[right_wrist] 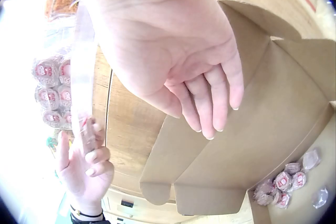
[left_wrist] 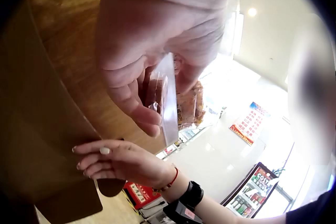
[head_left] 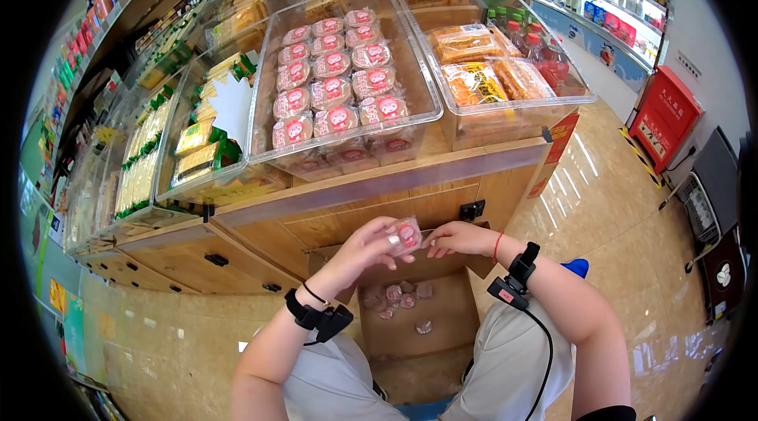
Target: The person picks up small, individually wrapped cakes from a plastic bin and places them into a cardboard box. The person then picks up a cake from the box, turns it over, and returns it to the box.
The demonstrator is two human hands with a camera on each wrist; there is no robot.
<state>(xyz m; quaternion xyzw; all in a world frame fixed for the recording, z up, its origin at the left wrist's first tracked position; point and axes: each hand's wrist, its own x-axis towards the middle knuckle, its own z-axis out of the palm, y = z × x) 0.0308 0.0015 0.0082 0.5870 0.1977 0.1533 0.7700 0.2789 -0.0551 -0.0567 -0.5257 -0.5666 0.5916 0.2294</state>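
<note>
My left hand (head_left: pixel 368 251) pinches one round, clear-wrapped item with a red print (head_left: pixel 407 234) between thumb and fingers, just in front of the wooden cabinet. In the left wrist view the wrapped item (left_wrist: pixel 169 100) stands edge-on in the grip. My right hand (head_left: pixel 460 239) is beside it, a little to the right, empty, its fingers loosely bent; the right wrist view shows the palm (right_wrist: pixel 181 61) above the box flaps. Below both hands a cardboard box (head_left: pixel 458 306) stands between the knees, with several similar wrapped items (head_left: pixel 407 295) on its bottom.
A clear bin (head_left: pixel 433 114) on the wooden cabinet (head_left: pixel 268 223) holds rows of the same wrapped items. Right of it, another bin (head_left: pixel 580 97) holds packaged bread and bottles. More snack bins stand left. A red box (head_left: pixel 665 117) stands by the right wall.
</note>
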